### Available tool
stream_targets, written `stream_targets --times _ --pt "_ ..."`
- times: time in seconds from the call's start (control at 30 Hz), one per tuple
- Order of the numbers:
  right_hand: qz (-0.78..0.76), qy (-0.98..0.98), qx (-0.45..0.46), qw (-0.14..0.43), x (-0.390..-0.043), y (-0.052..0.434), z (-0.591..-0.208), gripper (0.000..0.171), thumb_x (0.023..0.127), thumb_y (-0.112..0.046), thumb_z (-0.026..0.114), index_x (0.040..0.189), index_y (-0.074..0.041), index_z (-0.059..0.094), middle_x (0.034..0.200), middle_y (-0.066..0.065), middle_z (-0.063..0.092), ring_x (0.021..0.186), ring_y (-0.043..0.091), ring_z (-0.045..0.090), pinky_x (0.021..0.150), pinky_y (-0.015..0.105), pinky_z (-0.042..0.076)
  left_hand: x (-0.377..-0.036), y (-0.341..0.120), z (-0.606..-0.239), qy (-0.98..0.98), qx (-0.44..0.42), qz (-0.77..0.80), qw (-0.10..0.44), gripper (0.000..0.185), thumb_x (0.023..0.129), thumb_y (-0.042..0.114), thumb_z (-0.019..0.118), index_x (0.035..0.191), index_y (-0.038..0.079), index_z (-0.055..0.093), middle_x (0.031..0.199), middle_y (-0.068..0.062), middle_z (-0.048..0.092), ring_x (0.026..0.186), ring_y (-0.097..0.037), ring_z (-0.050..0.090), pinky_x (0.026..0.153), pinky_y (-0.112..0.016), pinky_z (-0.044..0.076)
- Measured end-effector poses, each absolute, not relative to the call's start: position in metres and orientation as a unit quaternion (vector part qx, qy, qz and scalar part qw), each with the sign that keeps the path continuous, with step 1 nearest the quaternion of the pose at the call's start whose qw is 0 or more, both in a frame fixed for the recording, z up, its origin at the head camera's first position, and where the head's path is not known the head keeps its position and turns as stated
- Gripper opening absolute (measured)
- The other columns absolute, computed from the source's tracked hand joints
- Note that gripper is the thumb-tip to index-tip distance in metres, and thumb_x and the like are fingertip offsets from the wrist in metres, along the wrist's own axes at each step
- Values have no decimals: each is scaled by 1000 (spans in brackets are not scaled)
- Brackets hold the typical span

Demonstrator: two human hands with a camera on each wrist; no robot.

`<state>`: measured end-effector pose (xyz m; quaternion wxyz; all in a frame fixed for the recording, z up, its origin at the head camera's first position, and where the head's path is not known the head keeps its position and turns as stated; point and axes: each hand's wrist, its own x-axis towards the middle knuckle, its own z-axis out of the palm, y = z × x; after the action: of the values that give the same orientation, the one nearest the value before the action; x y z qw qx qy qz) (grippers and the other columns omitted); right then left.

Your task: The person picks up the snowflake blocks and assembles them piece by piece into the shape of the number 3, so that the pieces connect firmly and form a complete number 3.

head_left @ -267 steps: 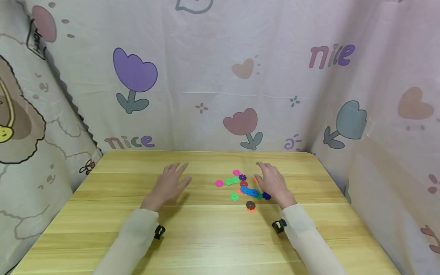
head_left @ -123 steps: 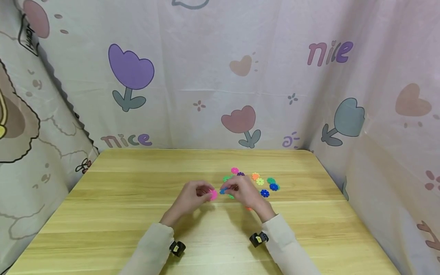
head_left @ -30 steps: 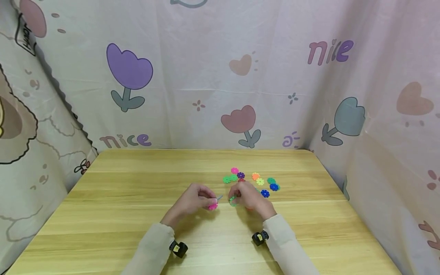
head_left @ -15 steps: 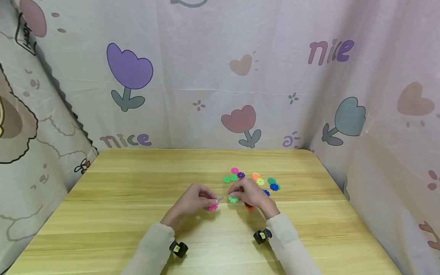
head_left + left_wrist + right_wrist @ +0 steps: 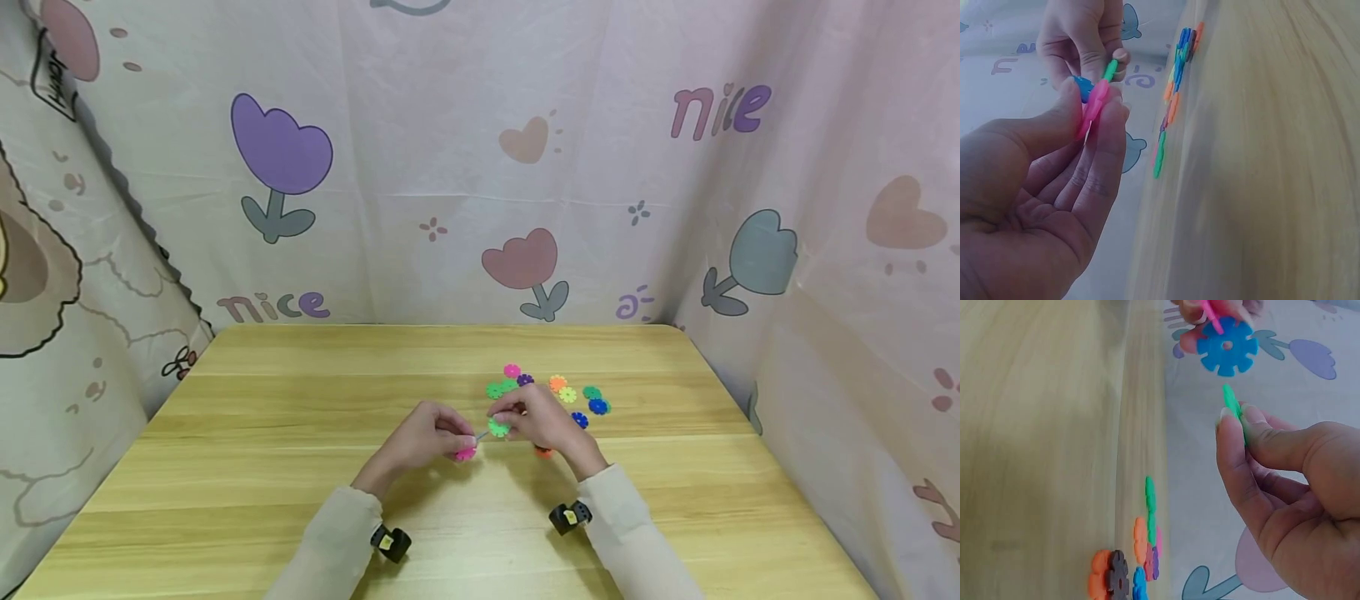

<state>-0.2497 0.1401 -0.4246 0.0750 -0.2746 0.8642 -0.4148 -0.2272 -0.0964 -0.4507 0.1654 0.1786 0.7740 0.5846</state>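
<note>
Over the table (image 5: 300, 467), toward its right half, a joined pink-and-blue disc pair (image 5: 1092, 103) is pinched in the left hand (image 5: 420, 442) and a green disc (image 5: 498, 427) is pinched edge-on in the right hand (image 5: 543, 421), apparently so the slots mate, with loose discs (image 5: 570, 396) scattered just behind.

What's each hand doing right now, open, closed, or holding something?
Left hand: pinches the joined pink and blue discs.
Right hand: pinches a green disc edge-on, close to the blue disc but not yet touching it.
</note>
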Motion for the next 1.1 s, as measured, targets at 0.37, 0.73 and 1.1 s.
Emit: stream_targets --times 0.37,0.73,1.1 --pt "-432 847 -298 77 -248 135 -425 14 98 4 64 104 6 77 93 15 75 73 21 71 65 31 63 -228 -96 -451 785 182 573 152 18 95 14 75 99 -3 75 90 -13 77 77 -17 74 73 -39 64" --pt "-448 848 -279 56 -244 126 -429 14 97 5 64 104 9 76 93 18 76 68 26 71 63 33 63 -226 -94 -452 790 155 579 129 12 95 7 74 97 -4 74 88 -13 77 78 -18 75 76 -40 64" --pt "-456 849 -263 45 -242 119 -431 12 96 6 65 102 9 76 94 19 76 64 22 71 60 26 61 -227 -95 -451 784 141 591 126 11 95 4 73 98 -6 74 91 -15 77 81 -20 76 78 -40 65"
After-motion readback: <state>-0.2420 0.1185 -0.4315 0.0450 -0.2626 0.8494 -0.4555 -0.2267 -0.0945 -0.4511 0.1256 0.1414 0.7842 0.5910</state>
